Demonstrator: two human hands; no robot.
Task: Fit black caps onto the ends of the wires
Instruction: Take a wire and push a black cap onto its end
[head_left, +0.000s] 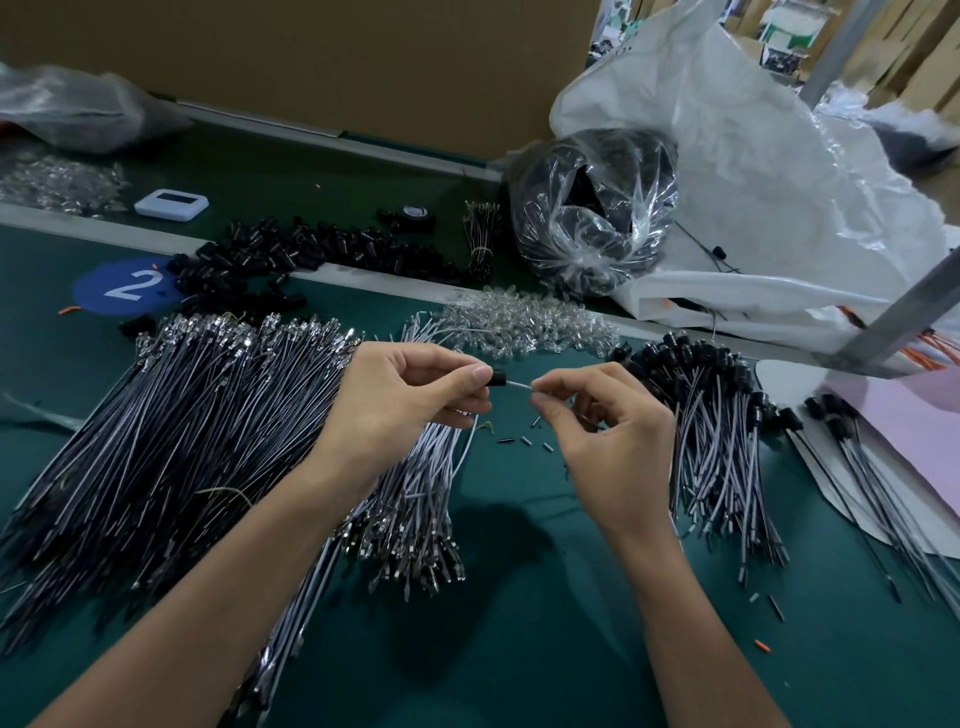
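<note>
My left hand (410, 400) pinches a small black cap (498, 378) between thumb and fingertips above the green table. My right hand (597, 421) pinches a thin grey wire (518, 385) whose end reaches into the cap. A big fan of bare wires (171, 431) with metal terminals lies at the left, partly under my left forearm. Wires with black caps on them (701, 415) lie in a pile at the right. Loose black caps (291, 249) are heaped at the back.
Clear bulbs (524, 322) are piled behind my hands. A clear bag of black parts (592, 218) and a large white sack (753, 182) stand at the back right. A white device (171, 204) and tape roll (413, 215) lie at the back. A metal post (904, 306) slants at the right.
</note>
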